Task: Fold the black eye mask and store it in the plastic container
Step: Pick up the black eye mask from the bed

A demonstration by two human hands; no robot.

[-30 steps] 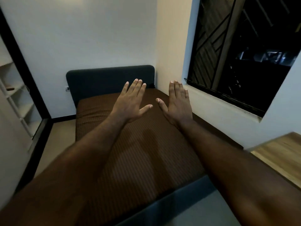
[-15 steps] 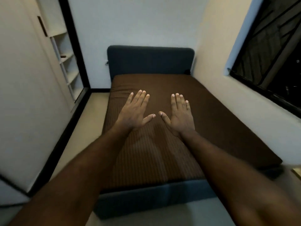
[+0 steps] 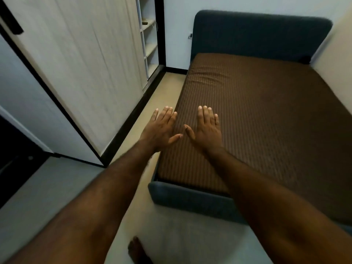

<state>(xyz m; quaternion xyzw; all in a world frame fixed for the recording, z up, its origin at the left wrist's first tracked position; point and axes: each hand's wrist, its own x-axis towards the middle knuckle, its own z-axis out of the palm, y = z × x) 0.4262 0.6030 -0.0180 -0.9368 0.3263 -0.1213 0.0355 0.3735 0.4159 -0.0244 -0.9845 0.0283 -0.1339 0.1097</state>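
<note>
My left hand (image 3: 161,129) and my right hand (image 3: 206,128) are stretched out in front of me, palms down, fingers spread, holding nothing. They hover side by side over the near left corner of a bed with a brown striped cover (image 3: 257,119). No black eye mask and no plastic container show anywhere in the head view.
The bed has a dark blue frame (image 3: 188,199) and headboard (image 3: 259,33). A pale sliding wardrobe door (image 3: 83,69) and open shelves (image 3: 149,35) stand on the left. A strip of beige floor (image 3: 162,96) runs between them. My bare foot (image 3: 136,251) is at the bottom.
The view has swung left and down: the window has left the frame and the wardrobe has come in. Both hands stay outstretched and empty, now over the bed's left edge.
</note>
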